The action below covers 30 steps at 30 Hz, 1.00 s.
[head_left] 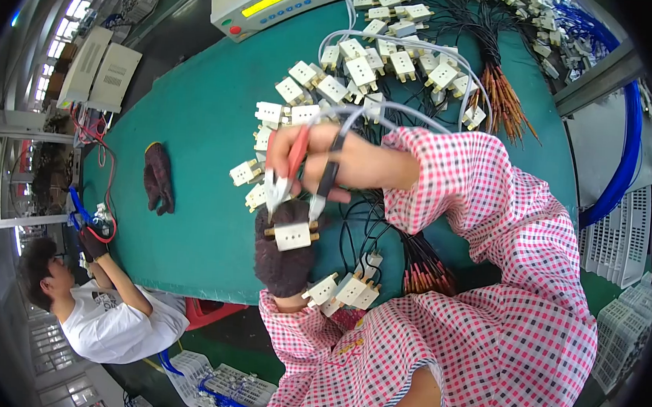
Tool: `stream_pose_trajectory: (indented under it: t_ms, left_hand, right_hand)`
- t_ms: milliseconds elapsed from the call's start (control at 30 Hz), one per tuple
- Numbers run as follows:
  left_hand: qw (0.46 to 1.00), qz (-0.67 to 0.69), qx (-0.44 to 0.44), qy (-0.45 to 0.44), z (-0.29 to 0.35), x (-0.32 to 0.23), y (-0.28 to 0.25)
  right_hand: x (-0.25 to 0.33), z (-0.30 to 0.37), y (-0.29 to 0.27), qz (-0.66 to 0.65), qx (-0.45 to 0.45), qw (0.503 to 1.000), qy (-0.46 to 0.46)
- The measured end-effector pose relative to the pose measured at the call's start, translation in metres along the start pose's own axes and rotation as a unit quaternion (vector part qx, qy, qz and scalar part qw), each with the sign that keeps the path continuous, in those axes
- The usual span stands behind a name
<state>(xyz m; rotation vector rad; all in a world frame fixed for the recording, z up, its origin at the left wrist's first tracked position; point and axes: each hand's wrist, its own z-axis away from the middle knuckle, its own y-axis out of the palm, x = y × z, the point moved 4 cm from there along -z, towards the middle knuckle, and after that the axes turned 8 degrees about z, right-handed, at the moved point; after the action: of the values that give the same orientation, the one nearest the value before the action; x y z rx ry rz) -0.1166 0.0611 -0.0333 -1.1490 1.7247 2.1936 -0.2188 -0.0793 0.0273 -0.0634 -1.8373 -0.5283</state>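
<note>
My left hand (275, 264), in a dark knitted glove, holds a white plug block (293, 237) with dark holes in its face and brass pins at its sides. Just above it, my bare right hand (352, 160) grips a red test clip (297, 152) and a black test clip (329, 175), both on grey cables. Their metal jaws are at the block's two pin ends; blur hides whether both touch. Beside my left wrist lie several white plug blocks (350, 290) with black wires. More such blocks (360, 71) are spread beyond my right hand.
A test meter (279, 7) with a yellow display stands at the far edge of the green table (205, 89). Left lies a dark glove (159, 178). Wire bundles with copper-coloured ends (503, 102) lie at the right. Another person (118, 314) works at the left edge.
</note>
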Motion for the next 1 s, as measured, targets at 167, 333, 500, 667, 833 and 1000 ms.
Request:
stream_pose_trajectory:
  t_ms: [167, 333, 500, 667, 833, 1000]
  left_hand:
    - [0.855, -0.001, 0.471, -0.215, 0.017, -0.014, 0.013]
    - [0.84, -0.284, 0.401, -0.229, 0.03, -0.025, 0.025]
    - [0.891, -0.406, 0.173, -0.103, 0.008, -0.037, 0.019]
    - [0.699, -0.658, 0.086, 0.265, -0.022, -0.054, 0.014]
    - [0.712, -0.688, 0.013, 0.138, -0.035, -0.048, -0.022]
    - [0.789, -0.597, 0.023, 0.146, -0.029, -0.048, -0.013]
  right_hand:
    - [-0.012, -0.01, -0.03, -0.148, -0.154, 0.976, -0.034]
    - [-0.011, -0.008, -0.028, -0.081, -0.175, 0.981, -0.021]
    - [-0.014, -0.007, -0.032, -0.08, -0.176, 0.981, -0.036]
    - [-0.012, -0.007, -0.029, -0.087, -0.179, 0.98, -0.029]
    - [-0.013, -0.006, -0.032, -0.081, -0.187, 0.979, -0.023]
    - [-0.013, -0.006, -0.035, -0.075, -0.191, 0.978, -0.026]
